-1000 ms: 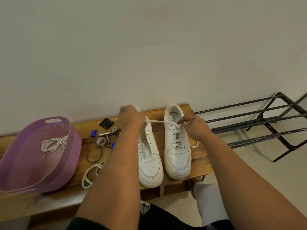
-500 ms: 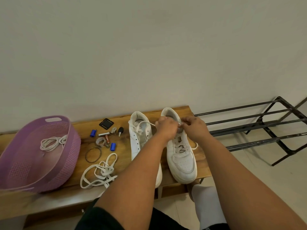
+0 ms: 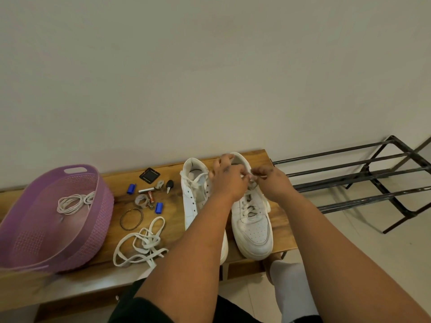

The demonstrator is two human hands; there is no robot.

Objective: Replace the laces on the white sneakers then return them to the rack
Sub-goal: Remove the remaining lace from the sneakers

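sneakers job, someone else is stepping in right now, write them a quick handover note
Left hand and right hand: both pinch the lace at the top eyelets of the right-side sneaker.
Left-side sneaker: on the bench, only loosely laced at the top.
Loose lace lies on the bench; another coil in the purple basket.
Left: finish both, return to rack.

Two white sneakers point(image 3: 253, 220) are sitting on a brown wooden bench point(image 3: 282, 231) with dark streaks in the grain. The right one is showing tiny dots on its toe. A loose white lace point(image 3: 140, 244) is lying by a purple basket point(image 3: 53, 220) with a little hole pattern. More white laces point(image 3: 73, 202) are lying inside it. Two small blue caps point(image 3: 158, 208) are shining near a black square point(image 3: 149, 175). The rack point(image 3: 363, 180) is looking black against a cream wall point(image 3: 210, 78).
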